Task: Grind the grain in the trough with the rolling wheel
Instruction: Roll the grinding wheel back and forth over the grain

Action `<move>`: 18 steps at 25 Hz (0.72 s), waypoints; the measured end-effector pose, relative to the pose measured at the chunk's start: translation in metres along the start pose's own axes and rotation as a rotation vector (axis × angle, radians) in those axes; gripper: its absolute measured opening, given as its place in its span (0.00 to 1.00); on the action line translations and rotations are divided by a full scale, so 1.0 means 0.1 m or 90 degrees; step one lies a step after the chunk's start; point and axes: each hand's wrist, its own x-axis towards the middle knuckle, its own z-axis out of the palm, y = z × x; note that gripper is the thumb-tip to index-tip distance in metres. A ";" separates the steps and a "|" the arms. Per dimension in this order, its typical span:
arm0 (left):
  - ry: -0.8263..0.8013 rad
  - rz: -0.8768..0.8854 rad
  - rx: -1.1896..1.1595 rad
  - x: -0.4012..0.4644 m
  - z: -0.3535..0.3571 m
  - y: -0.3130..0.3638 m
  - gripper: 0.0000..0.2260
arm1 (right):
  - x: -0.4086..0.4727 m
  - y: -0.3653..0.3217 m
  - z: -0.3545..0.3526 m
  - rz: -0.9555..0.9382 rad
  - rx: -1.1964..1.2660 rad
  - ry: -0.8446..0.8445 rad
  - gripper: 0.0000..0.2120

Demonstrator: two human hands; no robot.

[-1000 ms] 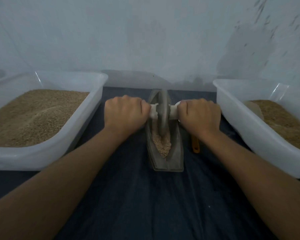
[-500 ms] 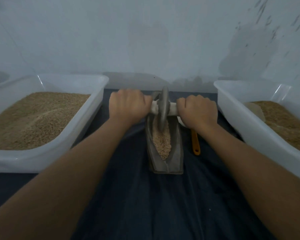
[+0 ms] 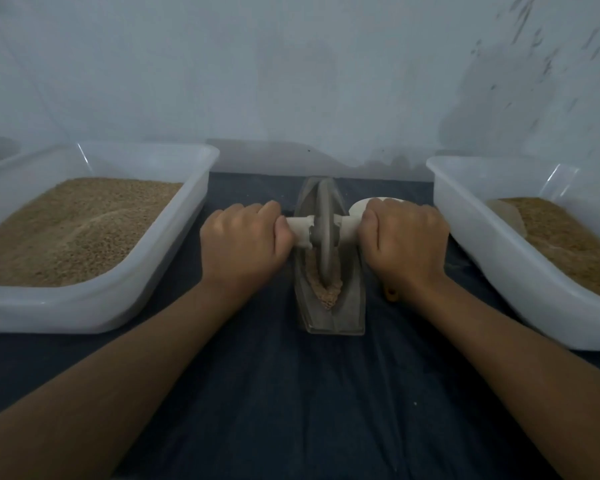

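A grey boat-shaped trough (image 3: 352,306) lies lengthwise on the dark cloth in the middle. A grey rolling wheel (image 3: 324,233) stands upright in its groove, on a pale axle (image 3: 300,230) that sticks out to both sides. My left hand (image 3: 245,245) grips the left end of the axle and my right hand (image 3: 406,240) grips the right end. Brown grain (image 3: 328,294) is heaped in the near end of the groove, just in front of the wheel.
A white tub (image 3: 94,306) of brown grain stands on the left and a second white tub (image 3: 520,282) with grain on the right. A white scoop bowl (image 3: 361,207) shows behind my right hand, its orange handle tip (image 3: 391,294) below my wrist. A pale wall rises behind.
The wheel has rolled back toward me from the far end of the trough, with both hands on the axle. It now covers most of the grain that lay open half a second ago.
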 end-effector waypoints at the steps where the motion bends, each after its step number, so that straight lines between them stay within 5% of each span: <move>1: -0.040 -0.025 0.018 0.07 0.03 0.01 0.15 | 0.06 0.01 0.05 0.029 -0.008 -0.027 0.20; 6: -0.285 -0.031 0.105 0.55 0.30 -0.06 0.29 | 0.49 0.20 0.37 0.116 -0.081 -0.269 0.25; 10: -0.313 -0.127 0.023 0.82 0.41 -0.13 0.21 | 0.78 0.31 0.47 0.106 -0.053 -0.437 0.25; 14: -0.210 -0.016 0.114 0.51 0.31 -0.04 0.26 | 0.38 0.17 0.34 0.126 -0.081 -0.229 0.22; 18: -0.057 -0.007 -0.003 0.14 0.09 -0.03 0.15 | 0.02 0.00 0.05 0.059 -0.033 -0.046 0.20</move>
